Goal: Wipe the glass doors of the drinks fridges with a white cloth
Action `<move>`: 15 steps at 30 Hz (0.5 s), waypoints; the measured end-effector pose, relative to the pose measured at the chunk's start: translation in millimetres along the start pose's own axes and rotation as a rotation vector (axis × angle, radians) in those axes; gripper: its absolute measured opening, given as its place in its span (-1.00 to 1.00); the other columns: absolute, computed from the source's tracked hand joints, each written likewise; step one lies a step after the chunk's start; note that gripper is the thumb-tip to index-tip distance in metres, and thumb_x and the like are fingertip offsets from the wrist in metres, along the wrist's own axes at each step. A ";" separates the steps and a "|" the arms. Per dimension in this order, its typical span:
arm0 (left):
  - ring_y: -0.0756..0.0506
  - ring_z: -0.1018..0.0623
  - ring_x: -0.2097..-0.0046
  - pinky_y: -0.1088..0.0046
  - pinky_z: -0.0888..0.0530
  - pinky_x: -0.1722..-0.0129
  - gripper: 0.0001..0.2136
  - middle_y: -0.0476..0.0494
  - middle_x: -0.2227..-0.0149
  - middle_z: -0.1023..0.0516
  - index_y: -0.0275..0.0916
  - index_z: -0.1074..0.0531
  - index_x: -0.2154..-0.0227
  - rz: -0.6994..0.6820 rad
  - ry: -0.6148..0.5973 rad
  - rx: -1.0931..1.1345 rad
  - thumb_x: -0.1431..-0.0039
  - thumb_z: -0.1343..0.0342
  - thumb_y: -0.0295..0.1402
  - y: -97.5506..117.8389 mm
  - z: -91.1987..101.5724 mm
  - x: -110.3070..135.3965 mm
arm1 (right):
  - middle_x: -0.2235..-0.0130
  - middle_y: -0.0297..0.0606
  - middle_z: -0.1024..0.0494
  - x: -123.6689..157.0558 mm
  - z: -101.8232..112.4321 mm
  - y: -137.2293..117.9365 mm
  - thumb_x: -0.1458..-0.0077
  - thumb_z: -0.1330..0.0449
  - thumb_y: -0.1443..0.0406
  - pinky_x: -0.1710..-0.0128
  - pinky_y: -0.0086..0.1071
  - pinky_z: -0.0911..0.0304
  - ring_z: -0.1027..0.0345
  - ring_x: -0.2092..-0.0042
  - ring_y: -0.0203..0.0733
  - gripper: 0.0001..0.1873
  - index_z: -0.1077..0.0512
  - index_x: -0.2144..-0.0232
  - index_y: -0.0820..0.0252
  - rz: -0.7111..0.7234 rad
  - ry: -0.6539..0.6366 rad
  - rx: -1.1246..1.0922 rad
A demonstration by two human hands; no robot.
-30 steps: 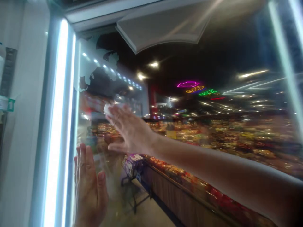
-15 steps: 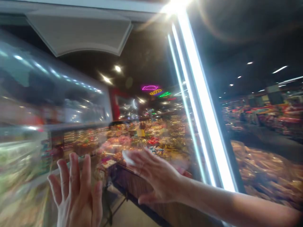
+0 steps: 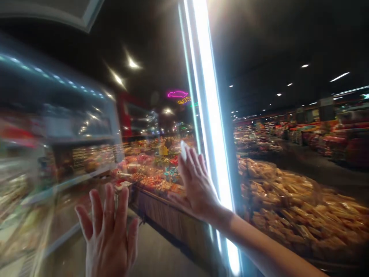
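Low and left of centre, my left hand (image 3: 109, 234) is raised with its fingers spread and nothing in it. My right hand (image 3: 198, 188) reaches forward from the lower right, fingers stretched out and the palm fairly flat. A small white patch (image 3: 183, 151) shows at its fingertips; I cannot make out what it is. Just beside this hand runs a tall, bright white light strip (image 3: 216, 123), slightly tilted. Whether the hand touches the strip or a clear pane by it, I cannot tell.
Packaged goods (image 3: 305, 207) lie heaped on the right. A wood-sided display stand (image 3: 164, 215) bears colourful packets behind my hands. At left, a lit glass-fronted cabinet (image 3: 57, 119) is blurred. Neon outlines (image 3: 177, 94) glow at the back.
The view has turned right, so the light strip sits further left. My right hand has risen and now points upward more. My left hand appears slightly further right, still spread.
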State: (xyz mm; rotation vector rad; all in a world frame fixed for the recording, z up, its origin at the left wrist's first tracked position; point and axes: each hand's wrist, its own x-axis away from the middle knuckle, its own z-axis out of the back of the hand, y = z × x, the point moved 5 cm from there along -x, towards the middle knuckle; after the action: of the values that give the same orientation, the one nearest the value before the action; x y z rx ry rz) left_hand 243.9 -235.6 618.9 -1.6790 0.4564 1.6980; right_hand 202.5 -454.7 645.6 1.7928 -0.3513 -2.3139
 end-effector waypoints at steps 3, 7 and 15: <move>-0.27 0.33 -0.53 -0.03 0.39 -0.47 -0.24 -0.11 -0.55 0.36 -0.16 0.23 -0.49 0.052 -0.036 -0.033 -0.33 -0.02 -0.43 -0.1 0.8 35.7 | -0.54 -0.17 0.22 23.2 -14.5 -33.6 -0.24 0.07 -0.32 -0.52 -0.03 0.20 0.46 -0.55 -0.03 0.11 0.23 -0.50 0.29 0.360 -0.113 -0.047; -0.27 0.35 -0.53 -0.04 0.37 -0.48 -0.21 -0.13 -0.55 0.38 -0.14 0.23 -0.49 0.183 -0.090 -0.096 -0.31 -0.04 -0.46 -16.1 4.4 92.4 | -0.54 -0.11 0.28 23.8 -12.4 -38.0 -0.31 -0.03 -0.16 -0.50 0.12 0.20 0.47 -0.55 0.10 0.02 0.28 -0.50 0.28 0.168 -0.012 -0.027; -0.30 0.25 -0.54 -0.24 0.23 -0.47 -0.28 -0.16 -0.55 0.27 -0.05 0.17 -0.48 0.469 -0.071 -0.108 -0.33 0.04 -0.47 -68.7 32.3 184.8 | -0.48 -0.34 -0.08 50.8 -61.8 -152.4 -0.33 0.07 -0.13 -0.48 -0.28 -0.02 0.22 -0.52 -0.26 -0.12 0.08 -0.49 0.21 0.578 -0.048 -0.253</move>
State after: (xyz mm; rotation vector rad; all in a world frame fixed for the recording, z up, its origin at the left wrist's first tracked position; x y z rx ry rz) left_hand 282.3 -123.8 457.9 -1.6684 0.7840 2.1423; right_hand 248.6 -328.6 537.8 1.3016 -0.4831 -1.8943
